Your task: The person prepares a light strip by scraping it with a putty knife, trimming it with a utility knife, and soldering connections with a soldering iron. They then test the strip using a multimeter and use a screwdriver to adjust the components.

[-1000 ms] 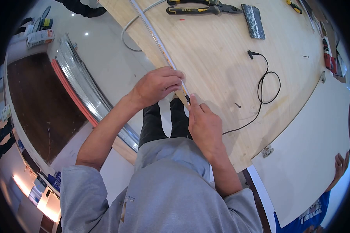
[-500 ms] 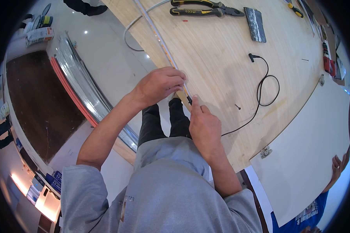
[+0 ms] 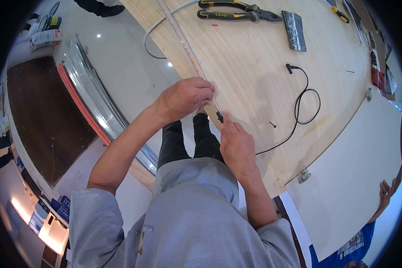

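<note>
A narrow LED strip in a slim pale channel (image 3: 186, 47) runs along the near-left edge of the wooden board (image 3: 245, 67). My left hand (image 3: 187, 97) pinches this strip near its lower end. Just below, my right hand (image 3: 238, 145) has its fingers closed on a small black connector (image 3: 219, 117) at the strip's end. From under the right hand a thin black cable (image 3: 295, 127) loops across the board to a small angled black plug (image 3: 290, 69). The right fingertips partly cover the connector.
Yellow-and-black pliers (image 3: 241, 17), a dark worn flat pad (image 3: 295, 31) and a loose screw (image 3: 273, 124) lie on the board. At right, another person's hand (image 3: 385, 195) touches a white panel (image 3: 344, 178). Long wrapped strips (image 3: 94, 85) lie on the floor at left.
My right hand and the connector have shifted very slightly right and down. The left hand keeps its pinch on the LED strip.
</note>
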Demonstrator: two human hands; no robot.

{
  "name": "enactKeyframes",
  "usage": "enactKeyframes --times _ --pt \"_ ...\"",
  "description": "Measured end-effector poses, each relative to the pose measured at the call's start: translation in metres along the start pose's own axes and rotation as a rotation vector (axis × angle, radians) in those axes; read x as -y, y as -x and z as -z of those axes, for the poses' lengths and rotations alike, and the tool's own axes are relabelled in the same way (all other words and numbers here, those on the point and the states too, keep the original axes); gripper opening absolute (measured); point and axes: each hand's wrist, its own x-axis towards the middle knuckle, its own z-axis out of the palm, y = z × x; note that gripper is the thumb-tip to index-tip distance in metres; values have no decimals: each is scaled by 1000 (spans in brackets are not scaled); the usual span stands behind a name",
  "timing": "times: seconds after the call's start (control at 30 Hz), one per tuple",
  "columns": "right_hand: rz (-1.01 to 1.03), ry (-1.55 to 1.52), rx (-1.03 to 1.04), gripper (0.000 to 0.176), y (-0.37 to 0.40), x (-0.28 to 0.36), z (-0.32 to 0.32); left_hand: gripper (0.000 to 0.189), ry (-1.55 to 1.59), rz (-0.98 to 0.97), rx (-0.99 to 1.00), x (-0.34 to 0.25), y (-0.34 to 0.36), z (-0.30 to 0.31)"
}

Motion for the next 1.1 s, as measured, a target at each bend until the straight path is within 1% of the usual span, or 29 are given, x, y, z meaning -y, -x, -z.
enactKeyframes --times 0.23,0.33,0.73,0.93,1.03,1.1 --pt "24 -3 -25 40 1 0 3 13 -9 17 34 0 -2 1" --pt "39 -13 -66 39 4 -1 -1 15 -12 42 47 0 -2 2" --pt "-20 209 35 43 7 9 6 15 -3 69 93 -3 -5 4" --pt "-41 262 67 41 4 8 7 15 -24 59 104 -5 -8 5" --pt "110 -25 -153 37 6 -11 4 15 -40 39 103 -4 -8 5" --pt "-14 -215 -137 35 13 -16 9 15 -33 38 88 -4 -7 3"
